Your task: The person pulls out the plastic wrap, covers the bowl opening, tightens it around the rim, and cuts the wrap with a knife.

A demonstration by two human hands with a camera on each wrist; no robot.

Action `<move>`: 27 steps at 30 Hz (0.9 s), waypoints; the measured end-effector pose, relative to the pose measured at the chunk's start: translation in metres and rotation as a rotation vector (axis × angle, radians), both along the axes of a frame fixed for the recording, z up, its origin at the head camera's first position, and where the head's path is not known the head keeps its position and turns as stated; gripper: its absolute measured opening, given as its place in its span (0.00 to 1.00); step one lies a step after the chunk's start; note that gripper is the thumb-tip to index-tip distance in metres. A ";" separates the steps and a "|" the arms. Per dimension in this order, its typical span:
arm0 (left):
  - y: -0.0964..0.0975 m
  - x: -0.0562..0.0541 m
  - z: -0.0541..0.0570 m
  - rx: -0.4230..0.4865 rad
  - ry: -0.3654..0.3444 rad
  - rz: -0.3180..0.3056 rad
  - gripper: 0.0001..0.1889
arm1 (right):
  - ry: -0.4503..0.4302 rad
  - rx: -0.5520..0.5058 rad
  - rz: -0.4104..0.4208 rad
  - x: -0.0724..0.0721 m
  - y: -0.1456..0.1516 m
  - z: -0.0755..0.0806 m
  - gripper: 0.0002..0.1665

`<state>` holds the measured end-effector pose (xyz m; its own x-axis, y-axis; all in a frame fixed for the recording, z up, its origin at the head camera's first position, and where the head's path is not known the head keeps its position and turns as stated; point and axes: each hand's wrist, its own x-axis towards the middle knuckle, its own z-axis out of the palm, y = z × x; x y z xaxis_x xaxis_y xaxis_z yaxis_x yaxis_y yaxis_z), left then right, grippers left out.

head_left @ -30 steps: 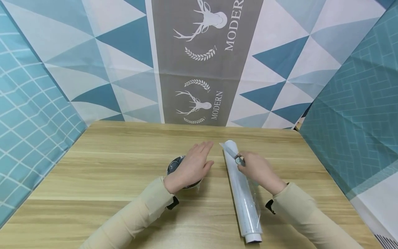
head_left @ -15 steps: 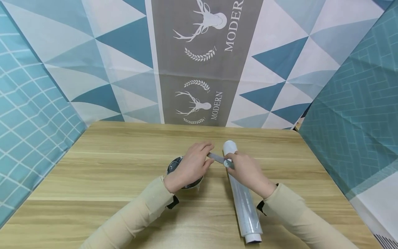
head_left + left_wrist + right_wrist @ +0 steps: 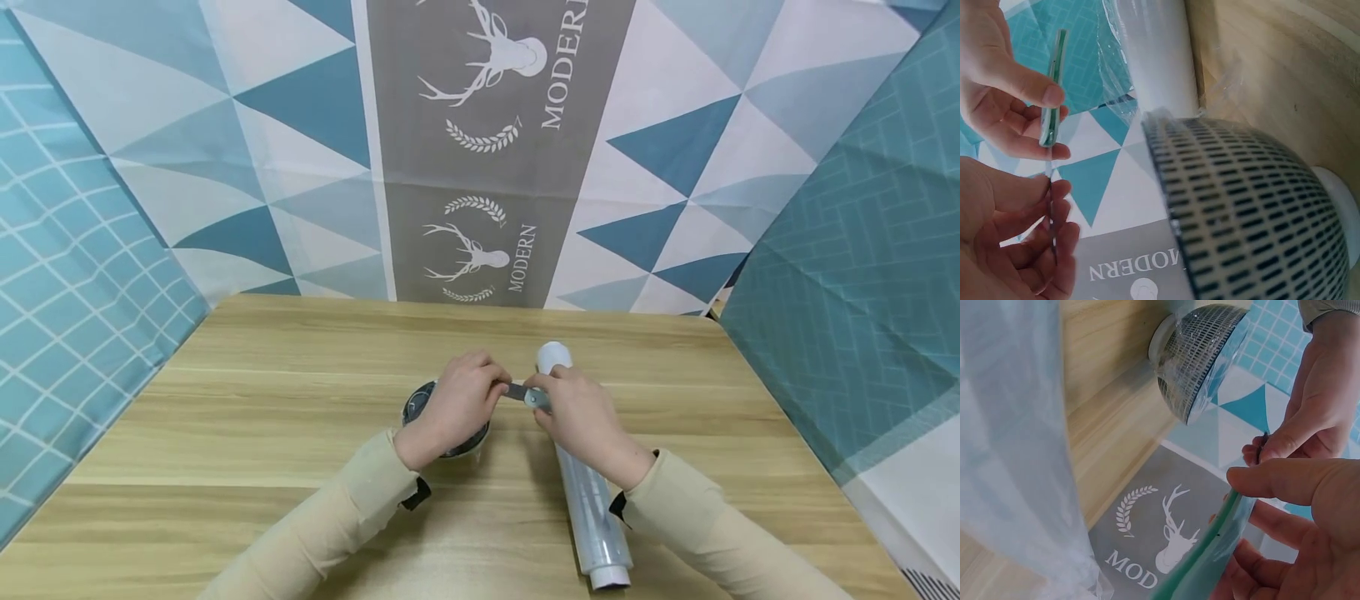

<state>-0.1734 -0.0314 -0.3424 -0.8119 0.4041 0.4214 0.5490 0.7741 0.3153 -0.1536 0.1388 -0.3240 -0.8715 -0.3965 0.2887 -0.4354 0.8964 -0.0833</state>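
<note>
A folding knife (image 3: 536, 400) with a pale green handle is held between both hands, above the table. My right hand (image 3: 588, 421) grips its handle, thumb along one side, as the left wrist view shows. With thumb and curled fingers my left hand (image 3: 459, 404) pinches the blade. Below the left hand stands a bowl (image 3: 1247, 206) patterned with dark dashes, partly hidden in the head view. Clear film clings to the bowl's side and stretches over its mouth. Under the right hand and forearm lies a long roll of cling film (image 3: 596, 508), with a white core end showing.
The wooden table (image 3: 262, 417) runs back to a patterned cloth wall (image 3: 465, 150) with deer prints. Blue tiled-look sheets (image 3: 82, 275) stand along both sides. In the left wrist view, a loose edge of film hangs beside the roll.
My right hand has brought the knife left, from over the cling film roll to the left hand. The left hand's fingers, straight earlier, have curled onto the blade. Bowl and roll stay put.
</note>
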 end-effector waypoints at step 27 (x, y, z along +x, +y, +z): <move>-0.007 0.000 -0.003 0.135 -0.004 -0.014 0.02 | -0.120 -0.106 0.033 -0.007 -0.002 -0.002 0.12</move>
